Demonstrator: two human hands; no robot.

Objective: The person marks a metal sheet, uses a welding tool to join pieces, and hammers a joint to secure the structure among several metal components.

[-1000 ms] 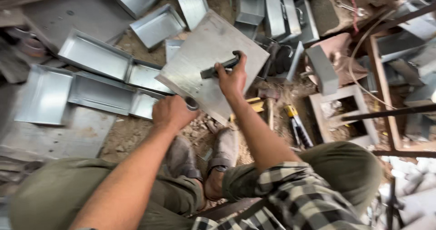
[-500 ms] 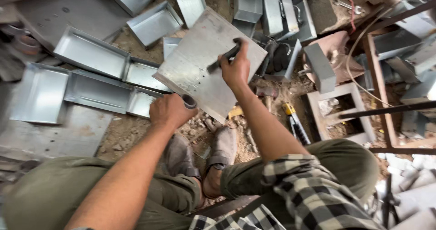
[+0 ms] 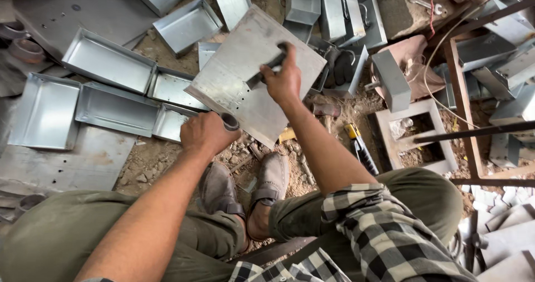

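Note:
A flat grey metal sheet [image 3: 245, 76] with a row of small holes lies tilted in front of me above the dirt floor. My right hand [image 3: 285, 81] grips a dark metal tool [image 3: 267, 70] and presses it onto the sheet's upper middle. My left hand [image 3: 205, 132] is closed around a short dark cylindrical tool [image 3: 229, 121] at the sheet's near edge. My two sandalled feet [image 3: 245, 190] rest on the ground just below the sheet.
Several folded metal trays [image 3: 108, 64] lie at the left and top. A rusty metal frame [image 3: 473, 131] and a square block with a hole [image 3: 415, 137] stand at the right. A yellow-and-black tool [image 3: 359, 148] lies beside my right arm.
My right hand with the dark tool has shifted slightly up the sheet. My left hand stays at the near edge.

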